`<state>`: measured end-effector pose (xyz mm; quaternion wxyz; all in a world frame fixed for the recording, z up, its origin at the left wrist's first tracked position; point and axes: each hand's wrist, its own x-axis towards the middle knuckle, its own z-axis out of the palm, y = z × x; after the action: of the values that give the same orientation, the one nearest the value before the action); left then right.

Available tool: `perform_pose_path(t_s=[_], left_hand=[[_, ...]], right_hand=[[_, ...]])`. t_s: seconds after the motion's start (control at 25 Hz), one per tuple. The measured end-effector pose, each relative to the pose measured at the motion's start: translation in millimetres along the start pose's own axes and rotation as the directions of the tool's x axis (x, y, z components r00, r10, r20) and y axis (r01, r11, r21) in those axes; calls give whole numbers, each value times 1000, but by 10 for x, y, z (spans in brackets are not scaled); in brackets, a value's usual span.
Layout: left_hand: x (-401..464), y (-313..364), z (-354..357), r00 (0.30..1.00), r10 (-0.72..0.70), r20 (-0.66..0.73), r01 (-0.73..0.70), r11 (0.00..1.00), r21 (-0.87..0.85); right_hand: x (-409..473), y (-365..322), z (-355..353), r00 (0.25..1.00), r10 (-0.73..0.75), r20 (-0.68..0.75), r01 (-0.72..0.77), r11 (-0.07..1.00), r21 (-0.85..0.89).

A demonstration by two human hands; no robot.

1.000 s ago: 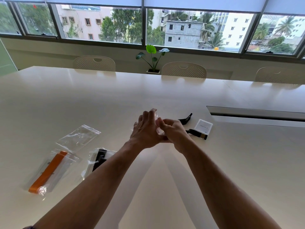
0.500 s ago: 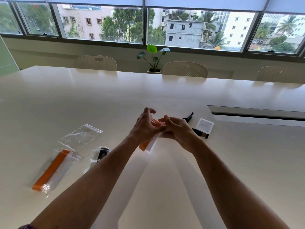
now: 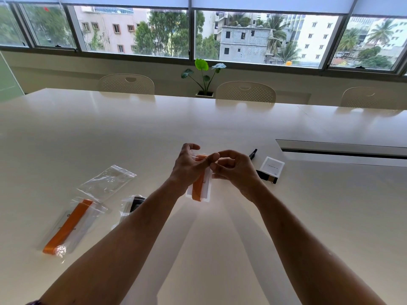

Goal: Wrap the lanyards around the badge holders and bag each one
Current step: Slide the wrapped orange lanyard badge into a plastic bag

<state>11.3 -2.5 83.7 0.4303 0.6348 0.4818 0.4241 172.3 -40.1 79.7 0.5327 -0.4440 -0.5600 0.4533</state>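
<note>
Above the table's middle, both hands hold a clear bag with an orange lanyard bundle (image 3: pixel 199 188) hanging down from them. My left hand (image 3: pixel 187 166) grips the bag's upper end. My right hand (image 3: pixel 233 169) pinches the same top edge with thumb and fingers. To the left lie an empty clear bag (image 3: pixel 108 181), a bagged orange lanyard (image 3: pixel 70 225) and a bagged black lanyard (image 3: pixel 132 205), partly hidden by my left forearm. A white badge holder (image 3: pixel 272 166) with a loose black lanyard (image 3: pixel 265 175) lies to the right.
The long white table (image 3: pixel 198 249) has a recessed cable slot (image 3: pixel 343 150) at the right. Three white chairs stand along the far edge, and a potted plant (image 3: pixel 203 78) sits by the window.
The hands have lifted slightly and parted a little; the bagged orange bundle, hidden at first, now hangs in plain view below them.
</note>
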Motion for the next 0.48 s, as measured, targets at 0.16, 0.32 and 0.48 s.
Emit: perform_pose_path(t_s=[0.16, 0.32, 0.48], left_hand=[[-12, 43, 20, 999, -32, -4, 32, 998, -50], [25, 55, 3, 996, -83, 16, 84, 990, -115], [10, 6, -38, 991, -85, 101, 112, 949, -295]], right_hand=[[12, 29, 40, 995, -41, -94, 31, 994, -101], [24, 12, 9, 972, -38, -230, 17, 996, -93], [22, -21, -30, 952, 18, -304, -28, 999, -30]])
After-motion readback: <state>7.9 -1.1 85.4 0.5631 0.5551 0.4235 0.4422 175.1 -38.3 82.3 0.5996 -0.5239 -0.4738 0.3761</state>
